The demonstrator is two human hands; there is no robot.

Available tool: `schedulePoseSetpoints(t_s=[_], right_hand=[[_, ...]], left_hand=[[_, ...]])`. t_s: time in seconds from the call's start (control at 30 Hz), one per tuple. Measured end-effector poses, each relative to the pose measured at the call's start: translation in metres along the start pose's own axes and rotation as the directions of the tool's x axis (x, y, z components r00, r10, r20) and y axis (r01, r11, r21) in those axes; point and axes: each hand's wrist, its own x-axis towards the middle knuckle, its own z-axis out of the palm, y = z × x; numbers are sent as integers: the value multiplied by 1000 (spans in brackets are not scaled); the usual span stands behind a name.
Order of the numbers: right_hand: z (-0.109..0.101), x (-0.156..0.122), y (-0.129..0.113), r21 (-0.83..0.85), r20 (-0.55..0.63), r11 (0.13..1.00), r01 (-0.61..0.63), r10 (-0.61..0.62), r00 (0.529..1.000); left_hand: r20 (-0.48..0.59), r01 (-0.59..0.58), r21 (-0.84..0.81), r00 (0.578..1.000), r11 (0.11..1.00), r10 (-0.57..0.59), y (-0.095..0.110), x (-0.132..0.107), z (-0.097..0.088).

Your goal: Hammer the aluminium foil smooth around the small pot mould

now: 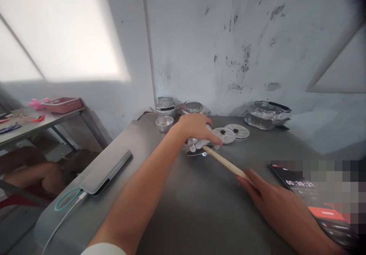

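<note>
Near the middle of the table, my left hand (pixel 197 126) is curled down over a small silvery metal piece (pixel 197 145), thumb toward the right. The palm and fingers hide most of that piece, so its kind is unclear. My right hand (pixel 264 192) grips pale wooden chopsticks (pixel 224 160) by their near end. Their far tips reach the metal piece under my left hand. Just beyond my left thumb lie two clear round discs with dark centre knobs, the nearer disc (pixel 227 137) and the farther disc (pixel 241 131).
Small metal strainer cups (pixel 164 123) and pots (pixel 166 108) stand against the wall. A foil-like bundle (pixel 264 116) sits at back right. A power bank (pixel 107 171) with cables lies left, a phone (pixel 303 188) right. Another table holds a pink basket (pixel 63 105); someone's leg (pixel 34 177) shows below.
</note>
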Motion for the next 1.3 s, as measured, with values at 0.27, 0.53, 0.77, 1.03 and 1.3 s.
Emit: schedulePoseSetpoints(t_s=[0.27,0.53,0.77,1.03,1.3], right_hand=[[-2,-3,-1,-18,-3,999,47,-47,999],[0,-2,-1,14,-72,999,50,-49,996],[-2,-1,-2,-20,-2,999,43,-43,999],[-3,-3,-2,40,-40,998,41,-39,998],[-1,-2,-2,-1,-19,999,42,-42,999]], left_hand=[[22,-1,10,1000,1000,1,2,-2,-2],[27,1,-5,1000,1000,-1,1,-1,-2],[32,1,16,999,1000,-1,1,-2,-2],[9,6,-10,1000,1000,-5,0,-1,-1],[32,14,-14,999,1000,-13,2,-2,-2]])
